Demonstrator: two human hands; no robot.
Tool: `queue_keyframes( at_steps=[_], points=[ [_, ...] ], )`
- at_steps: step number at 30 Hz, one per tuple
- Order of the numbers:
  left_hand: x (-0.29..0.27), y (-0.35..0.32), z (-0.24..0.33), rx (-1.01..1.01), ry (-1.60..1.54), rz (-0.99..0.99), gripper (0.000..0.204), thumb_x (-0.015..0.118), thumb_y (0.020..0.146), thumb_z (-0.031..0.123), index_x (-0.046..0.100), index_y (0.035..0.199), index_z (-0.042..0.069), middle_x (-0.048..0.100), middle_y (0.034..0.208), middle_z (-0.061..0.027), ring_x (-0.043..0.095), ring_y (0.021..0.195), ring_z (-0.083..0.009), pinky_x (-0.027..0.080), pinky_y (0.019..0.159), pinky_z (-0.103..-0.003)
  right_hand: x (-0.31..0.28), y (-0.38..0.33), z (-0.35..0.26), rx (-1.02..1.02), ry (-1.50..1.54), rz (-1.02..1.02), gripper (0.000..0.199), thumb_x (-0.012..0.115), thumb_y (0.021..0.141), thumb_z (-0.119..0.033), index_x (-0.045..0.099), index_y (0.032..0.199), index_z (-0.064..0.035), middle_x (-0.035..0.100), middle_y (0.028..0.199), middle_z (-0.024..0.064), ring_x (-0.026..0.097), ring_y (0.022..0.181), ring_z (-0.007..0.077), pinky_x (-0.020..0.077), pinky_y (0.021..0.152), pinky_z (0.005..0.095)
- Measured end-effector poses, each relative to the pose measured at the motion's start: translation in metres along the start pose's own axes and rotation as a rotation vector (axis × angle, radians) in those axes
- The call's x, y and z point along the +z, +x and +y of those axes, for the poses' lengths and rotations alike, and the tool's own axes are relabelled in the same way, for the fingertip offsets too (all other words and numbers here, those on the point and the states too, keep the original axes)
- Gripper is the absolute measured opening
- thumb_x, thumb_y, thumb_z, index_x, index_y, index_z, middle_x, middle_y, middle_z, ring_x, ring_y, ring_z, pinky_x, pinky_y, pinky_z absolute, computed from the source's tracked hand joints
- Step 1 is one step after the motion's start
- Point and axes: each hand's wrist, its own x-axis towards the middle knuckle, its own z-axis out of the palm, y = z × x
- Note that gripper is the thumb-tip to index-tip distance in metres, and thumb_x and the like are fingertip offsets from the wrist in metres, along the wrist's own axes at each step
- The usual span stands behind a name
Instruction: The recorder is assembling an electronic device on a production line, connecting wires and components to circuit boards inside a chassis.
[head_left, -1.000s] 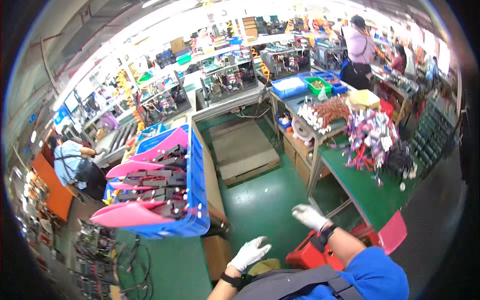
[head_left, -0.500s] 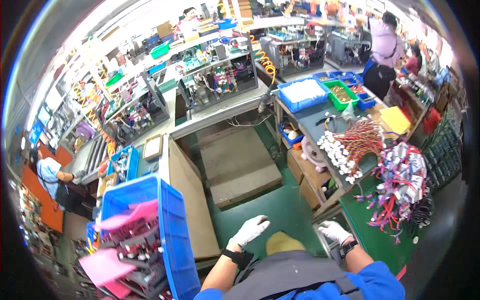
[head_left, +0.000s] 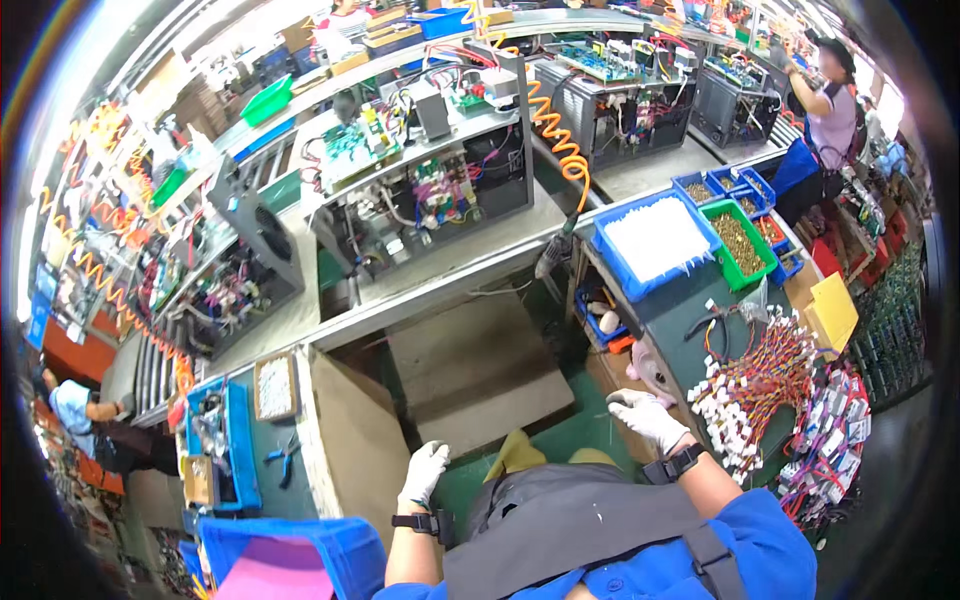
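Observation:
My left hand, in a white glove, hangs beside a tan board with its fingers loosely extended and nothing in them. My right hand, gloved too, reaches near the front edge of the right bench, fingers apart and holding nothing. On that bench lie a bundle of red and yellow wires with white connectors and a second heap of connector cables. A blue tray of thin white strips and a green bin of small brass-coloured parts stand farther back.
Ahead runs a conveyor line with open metal chassis and a coiled orange hose. At left are blue-handled pliers, a blue bin and a blue crate. A low platform lies before me. Co-workers stand at right and left.
The view has moved forward, toward the conveyor. The blue crate has slid toward the lower edge. My right hand has risen beside the bench; my left has shifted left. Both stay without an object.

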Motion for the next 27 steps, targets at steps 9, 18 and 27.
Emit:
queue_keyframes(
  at_steps=[9, 18, 27],
  points=[
    [0.001, 0.119, 0.129, 0.189, 0.296, -0.026, 0.036, 0.060, 0.093, 0.028, 0.062, 0.118, 0.002, 0.067, 0.113, -0.0176, 0.064, 0.107, -0.0274, 0.049, 0.093, -0.035, -0.106, 0.129, -0.146, 0.092, 0.631, 0.452, 0.018, 0.054, 0.095, -0.011, 0.064, 0.107, -0.0023, 0.058, 0.075, 0.0003, 0.051, 0.058, 0.0077, 0.0477, 0.051, 0.0269],
    [-0.031, 0.133, 0.180, -0.168, 0.475, 0.001, 0.040, 0.057, 0.094, 0.034, 0.062, 0.118, 0.003, 0.066, 0.113, -0.0194, 0.062, 0.108, -0.0350, 0.049, 0.093, -0.039, -0.163, 0.348, -0.219, -0.228, 0.307, 0.555, 0.056, 0.059, 0.093, -0.007, 0.038, 0.145, -0.0028, 0.053, 0.134, 0.0126, 0.053, 0.118, 0.0197, 0.0442, 0.098, 0.0327],
    [-0.113, 0.132, 0.306, 0.004, 0.637, 0.253, 0.037, 0.056, 0.094, 0.031, 0.064, 0.113, 0.001, 0.067, 0.108, -0.0221, 0.063, 0.105, -0.0361, 0.049, 0.091, -0.041, -0.162, 0.453, -0.321, -0.316, 0.258, 0.606, 0.092, 0.074, 0.086, -0.027, 0.016, 0.152, -0.0002, 0.038, 0.146, 0.0193, 0.039, 0.132, 0.0269, 0.0297, 0.112, 0.0375]
  ],
)
